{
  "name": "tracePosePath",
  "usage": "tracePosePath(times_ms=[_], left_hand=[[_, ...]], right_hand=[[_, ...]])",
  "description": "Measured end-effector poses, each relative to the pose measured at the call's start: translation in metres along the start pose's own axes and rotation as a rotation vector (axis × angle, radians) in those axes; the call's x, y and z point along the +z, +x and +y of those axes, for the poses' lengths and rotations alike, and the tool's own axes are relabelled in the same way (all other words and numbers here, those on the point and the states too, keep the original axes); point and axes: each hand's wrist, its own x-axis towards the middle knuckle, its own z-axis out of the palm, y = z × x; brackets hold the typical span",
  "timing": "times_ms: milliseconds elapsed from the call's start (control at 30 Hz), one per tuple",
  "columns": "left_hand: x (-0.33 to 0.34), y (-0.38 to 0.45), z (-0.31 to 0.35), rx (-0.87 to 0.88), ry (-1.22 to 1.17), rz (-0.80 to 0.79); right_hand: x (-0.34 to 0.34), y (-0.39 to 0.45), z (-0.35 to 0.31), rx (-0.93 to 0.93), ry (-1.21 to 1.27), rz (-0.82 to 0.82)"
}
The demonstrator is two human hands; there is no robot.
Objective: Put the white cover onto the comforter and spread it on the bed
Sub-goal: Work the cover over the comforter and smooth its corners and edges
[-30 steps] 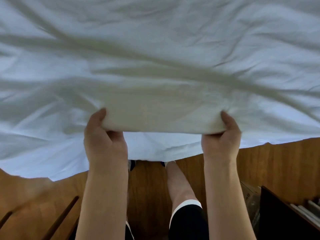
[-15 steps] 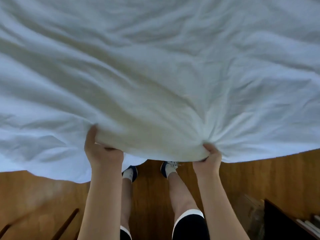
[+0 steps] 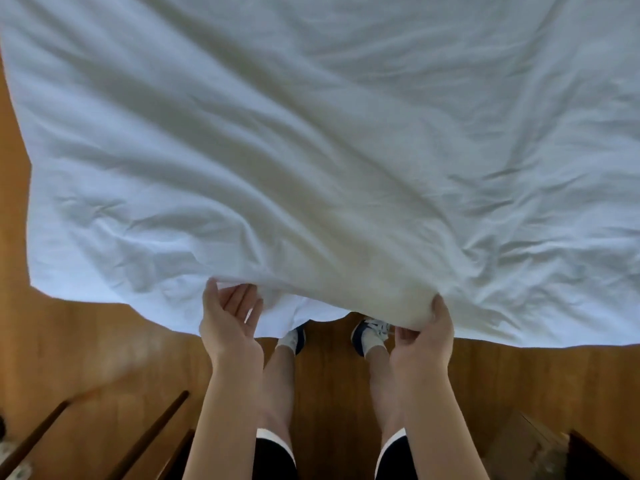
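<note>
The white cover (image 3: 311,133) fills the upper two thirds of the view, wrinkled, with the cream comforter (image 3: 391,292) showing through as a darker band that runs to the near edge. My right hand (image 3: 424,337) grips the near hem, thumb on top and fingers curled under the thick edge. My left hand (image 3: 228,317) is palm up at the hem, thumb touching the fabric and fingers straight and loose below it. The bed itself is hidden under the cover.
Wooden floor (image 3: 86,358) lies below the hem. My legs and two shoes (image 3: 367,336) stand under the edge. Dark wooden slats (image 3: 149,434) sit at bottom left; a dark piece of furniture (image 3: 595,459) and a box (image 3: 530,448) are at bottom right.
The cover has dropped and settled lower and flatter. My left hand has let go of the hem and opened palm up; my right hand has kept its grip and moved right.
</note>
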Motion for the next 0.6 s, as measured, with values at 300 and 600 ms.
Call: tracePosePath(times_ms=[300,600], left_hand=[[-0.037,0.050,0.073,0.192,0.208,0.226],[-0.046,0.059,0.156,0.438,0.401,-0.310]], right_hand=[[0.074,-0.068,0.124,0.182,-0.326,-0.286],[0.133,-0.105,0.155,0.150,-0.205,-0.488]])
